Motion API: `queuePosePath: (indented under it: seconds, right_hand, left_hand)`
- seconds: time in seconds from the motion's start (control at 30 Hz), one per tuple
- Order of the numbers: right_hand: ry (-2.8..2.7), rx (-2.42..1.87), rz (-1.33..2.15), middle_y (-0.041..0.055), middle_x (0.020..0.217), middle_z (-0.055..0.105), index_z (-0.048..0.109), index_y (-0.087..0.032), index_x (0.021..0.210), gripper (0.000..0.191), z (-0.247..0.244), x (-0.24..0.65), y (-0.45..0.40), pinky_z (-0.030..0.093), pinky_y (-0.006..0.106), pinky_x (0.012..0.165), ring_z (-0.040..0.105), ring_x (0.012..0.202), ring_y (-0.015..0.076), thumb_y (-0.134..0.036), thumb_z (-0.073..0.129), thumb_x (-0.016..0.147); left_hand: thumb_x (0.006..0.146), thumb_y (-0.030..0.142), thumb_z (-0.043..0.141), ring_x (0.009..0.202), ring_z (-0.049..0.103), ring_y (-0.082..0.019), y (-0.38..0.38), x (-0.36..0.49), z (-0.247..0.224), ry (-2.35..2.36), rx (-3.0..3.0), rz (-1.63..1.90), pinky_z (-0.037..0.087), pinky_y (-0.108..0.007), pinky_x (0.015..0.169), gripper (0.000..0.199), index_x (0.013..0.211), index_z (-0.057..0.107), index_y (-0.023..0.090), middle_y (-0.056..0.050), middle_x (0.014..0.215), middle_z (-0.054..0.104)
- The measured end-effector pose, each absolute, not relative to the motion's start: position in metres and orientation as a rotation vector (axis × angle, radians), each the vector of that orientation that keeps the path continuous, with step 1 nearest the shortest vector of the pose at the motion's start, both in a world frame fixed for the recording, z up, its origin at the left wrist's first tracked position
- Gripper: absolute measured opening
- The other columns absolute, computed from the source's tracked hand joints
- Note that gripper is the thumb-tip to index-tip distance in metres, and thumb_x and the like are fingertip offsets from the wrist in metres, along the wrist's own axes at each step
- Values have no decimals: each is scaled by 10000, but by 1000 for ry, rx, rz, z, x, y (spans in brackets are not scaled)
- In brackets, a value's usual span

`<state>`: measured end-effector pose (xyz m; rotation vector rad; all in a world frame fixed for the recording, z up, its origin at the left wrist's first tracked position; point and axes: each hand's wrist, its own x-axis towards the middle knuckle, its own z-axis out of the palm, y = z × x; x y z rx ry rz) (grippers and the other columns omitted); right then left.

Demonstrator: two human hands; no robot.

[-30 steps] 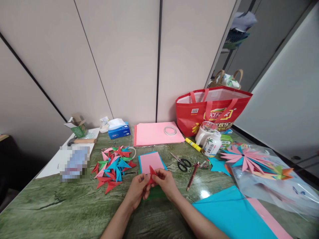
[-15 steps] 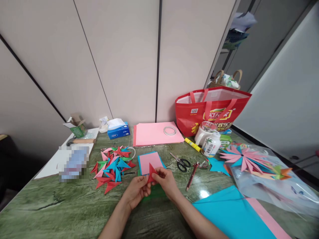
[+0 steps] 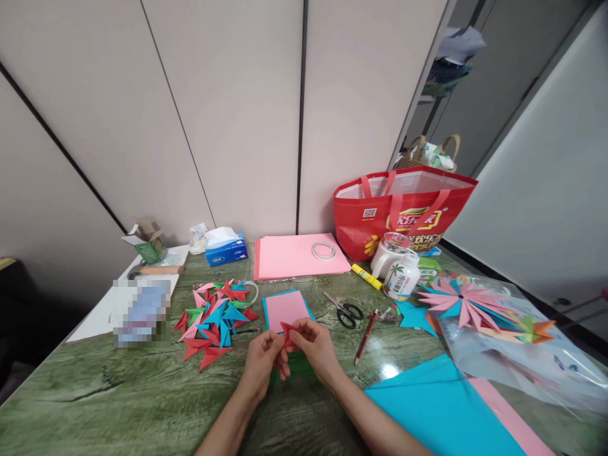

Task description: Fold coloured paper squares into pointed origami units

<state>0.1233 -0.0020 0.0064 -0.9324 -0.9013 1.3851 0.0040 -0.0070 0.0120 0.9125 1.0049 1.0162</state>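
Left: folded paper pieces point(image 3: 216, 323), heaped presumably for easy reach. Near centre: left hand point(image 3: 261, 361) and right hand point(image 3: 314, 345) pinch red paper point(image 3: 286, 330) (apparently keeping creases closed) at the pink sheet's point(image 3: 285, 308) near edge. Right: scissors point(image 3: 341, 307).

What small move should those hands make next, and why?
Perhaps press the fold firmer: the left hand and right hand both hold the small red paper, which looks folded to a point, and pointed folded pieces lie in a pile to the left.
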Motion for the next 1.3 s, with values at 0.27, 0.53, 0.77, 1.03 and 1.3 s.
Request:
queuePosePath:
  seconds: [0.27, 0.53, 0.77, 1.03, 1.3]
  right_hand:
    - [-959, -933, 1420, -54, 516, 523, 545, -151, 603, 234, 8, 125, -2, 451, 213, 447, 507, 426, 84, -332, 693, 595]
    - [-1022, -880, 1478, -46, 468, 555, 552, -155, 609, 226, 9, 122, -4, 459, 232, 427, 533, 385, 108, -347, 670, 623]
    - [-1018, -905, 1478, -20, 588, 595, 606, -151, 665, 245, 8, 123, -2, 505, 264, 526, 558, 459, 108, -388, 657, 629]
    - [-949, -971, 1342, -30, 610, 553, 555, -170, 675, 274, 8, 127, 3, 498, 266, 518, 546, 488, 113, -399, 680, 592]
    - [-1279, -1077, 974, 16, 700, 555, 602, -179, 665, 126, 7, 131, -1, 456, 248, 536, 546, 623, 143, -303, 613, 687]
  left_hand:
    - [709, 355, 608, 489, 596, -116, -2, -6, 23, 843, 946, 903, 451, -211, 469, 228, 745, 543, 140, -6, 592, 615]
    - [612, 339, 692, 371, 527, -92, -1, -5, 14, 898, 954, 996, 381, -178, 377, 264, 591, 527, 134, 12, 458, 588]
    - [594, 333, 702, 348, 498, -89, -2, -1, 10, 1046, 972, 1193, 375, -186, 377, 246, 607, 572, 125, 31, 402, 562]
    - [646, 257, 681, 560, 581, -118, 0, -6, 24, 859, 857, 985, 444, -233, 571, 185, 732, 629, 102, -51, 645, 659]
    - [623, 262, 692, 470, 488, -82, 1, -5, 18, 937, 972, 1026, 351, -189, 464, 176, 656, 606, 112, 2, 516, 575]
